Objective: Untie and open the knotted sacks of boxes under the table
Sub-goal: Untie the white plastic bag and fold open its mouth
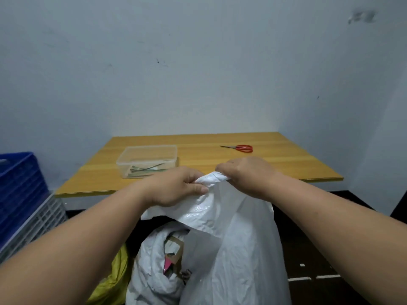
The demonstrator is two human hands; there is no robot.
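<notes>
At nine o'clock a stack of blue plastic crates (18, 188) stands against the wall, with a pale grey slatted crate (41, 223) leaning just beside it. Low at seven o'clock a crumpled yellow plastic bag (114, 280) lies on the dark floor (312, 256), touching an opened white woven sack (152, 267) whose mouth gapes to show brown cardboard boxes (175, 249) and a scrap of pink.

Above these, at about ten o'clock, a clear rectangular plastic container (147, 160) holding dark cable ties sits on the yellow wooden tabletop (286, 166).

My left hand (174, 188) pinches the twisted top of the tall white plastic sack (237, 249) between thumb and curled fingers, so its grip is clamped on the sack just left of the knot. The knotted neck (212, 178) stands dead centre, in front of the tabletop's near edge, with the sack's body hanging down from it toward six o'clock, beside and partly over the opened sack.

My right hand (246, 175) closes round the other side of the knot, fingers curled over the bunched plastic, touching the left hand's fingertips.

At one o'clock, red-handled scissors (239, 148) lie flat on the tabletop, well apart from the container.
</notes>
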